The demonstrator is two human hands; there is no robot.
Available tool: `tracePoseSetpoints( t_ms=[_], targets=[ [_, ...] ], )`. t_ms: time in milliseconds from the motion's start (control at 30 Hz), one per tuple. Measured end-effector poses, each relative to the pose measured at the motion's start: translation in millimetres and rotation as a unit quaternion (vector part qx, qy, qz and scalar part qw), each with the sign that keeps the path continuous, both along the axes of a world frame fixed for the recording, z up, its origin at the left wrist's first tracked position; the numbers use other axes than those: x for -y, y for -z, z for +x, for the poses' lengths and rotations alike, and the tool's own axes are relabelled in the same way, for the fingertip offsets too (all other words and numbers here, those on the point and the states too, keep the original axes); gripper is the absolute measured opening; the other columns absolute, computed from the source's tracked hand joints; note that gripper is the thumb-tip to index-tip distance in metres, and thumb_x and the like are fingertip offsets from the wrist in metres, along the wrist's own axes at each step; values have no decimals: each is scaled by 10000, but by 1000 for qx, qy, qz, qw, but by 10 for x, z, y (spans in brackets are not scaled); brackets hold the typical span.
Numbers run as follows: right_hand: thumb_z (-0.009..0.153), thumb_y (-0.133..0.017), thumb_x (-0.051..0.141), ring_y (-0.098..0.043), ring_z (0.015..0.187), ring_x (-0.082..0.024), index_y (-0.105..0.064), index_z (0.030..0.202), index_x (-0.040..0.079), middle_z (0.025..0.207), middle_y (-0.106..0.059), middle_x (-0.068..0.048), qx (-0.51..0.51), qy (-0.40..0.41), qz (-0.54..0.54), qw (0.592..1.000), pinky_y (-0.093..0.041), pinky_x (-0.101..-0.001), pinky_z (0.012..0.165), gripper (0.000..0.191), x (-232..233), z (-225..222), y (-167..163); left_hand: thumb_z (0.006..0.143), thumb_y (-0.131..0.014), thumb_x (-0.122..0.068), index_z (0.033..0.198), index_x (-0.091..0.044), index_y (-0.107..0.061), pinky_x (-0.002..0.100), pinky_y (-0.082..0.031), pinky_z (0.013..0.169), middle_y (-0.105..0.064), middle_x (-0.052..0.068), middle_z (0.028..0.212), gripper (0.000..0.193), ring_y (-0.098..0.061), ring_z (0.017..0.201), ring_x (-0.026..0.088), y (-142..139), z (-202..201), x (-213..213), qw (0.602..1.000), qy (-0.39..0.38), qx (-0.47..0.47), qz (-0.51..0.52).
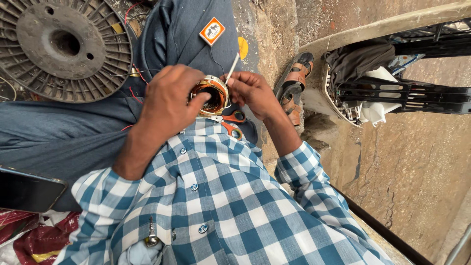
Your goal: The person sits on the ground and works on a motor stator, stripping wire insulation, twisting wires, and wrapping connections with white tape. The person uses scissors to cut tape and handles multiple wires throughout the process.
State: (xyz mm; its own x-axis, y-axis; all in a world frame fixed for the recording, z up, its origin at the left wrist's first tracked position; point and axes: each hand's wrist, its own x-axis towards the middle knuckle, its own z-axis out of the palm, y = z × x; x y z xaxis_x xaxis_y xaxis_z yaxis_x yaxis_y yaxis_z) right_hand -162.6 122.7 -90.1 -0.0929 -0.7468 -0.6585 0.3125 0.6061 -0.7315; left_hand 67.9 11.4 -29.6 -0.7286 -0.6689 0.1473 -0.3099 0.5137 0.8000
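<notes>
My left hand (pixel 169 100) grips a round motor stator with orange copper windings (pixel 212 95), holding it over my lap against my blue checked shirt. My right hand (pixel 250 91) pinches a thin white sleeve or strip (pixel 232 67) that sticks up from the stator's rim. A thin black wire runs up from the stator. Orange-handled scissors (pixel 234 122) lie on my lap just below the stator, partly hidden by my hands.
A large grey plastic wire spool (pixel 64 46) lies at the upper left. A dark phone (pixel 27 189) rests at the left edge. A brown sandal (pixel 296 83) and a white chair with cloths (pixel 363 83) stand on the rough floor to the right.
</notes>
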Motion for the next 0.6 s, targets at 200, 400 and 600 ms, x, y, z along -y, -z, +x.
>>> tracePoseSetpoints(
  t_ms=[200, 400, 600],
  targets=[
    [983, -711, 73, -595, 651, -58, -683, 953, 36, 770, -653, 2, -27, -37, -53, 998, -451, -202, 546, 55, 57, -90, 94, 637, -763, -147, 868, -83, -697, 463, -500, 725, -660, 103, 872, 249, -645, 844, 308, 133, -305, 77, 978, 50, 112, -167],
    [920, -658, -11, -645, 639, -127, -593, 979, 62, 833, -682, -75, 123, 60, 16, 990, -451, -236, 484, 114, -97, -218, -69, 767, -721, -75, 845, -76, -708, 483, -548, 741, -694, 150, 852, 79, -695, 823, 353, 274, -330, 166, 987, 51, 135, -69],
    [958, -622, -16, -666, 729, -162, -601, 1057, 48, 955, -679, -103, 252, 200, -5, 947, -501, -254, 554, 119, -177, -315, -162, 747, -780, -160, 807, -11, -652, 546, -522, 642, -698, 199, 834, 206, -689, 733, 418, 297, -275, 222, 983, -102, 144, -42]
  ],
)
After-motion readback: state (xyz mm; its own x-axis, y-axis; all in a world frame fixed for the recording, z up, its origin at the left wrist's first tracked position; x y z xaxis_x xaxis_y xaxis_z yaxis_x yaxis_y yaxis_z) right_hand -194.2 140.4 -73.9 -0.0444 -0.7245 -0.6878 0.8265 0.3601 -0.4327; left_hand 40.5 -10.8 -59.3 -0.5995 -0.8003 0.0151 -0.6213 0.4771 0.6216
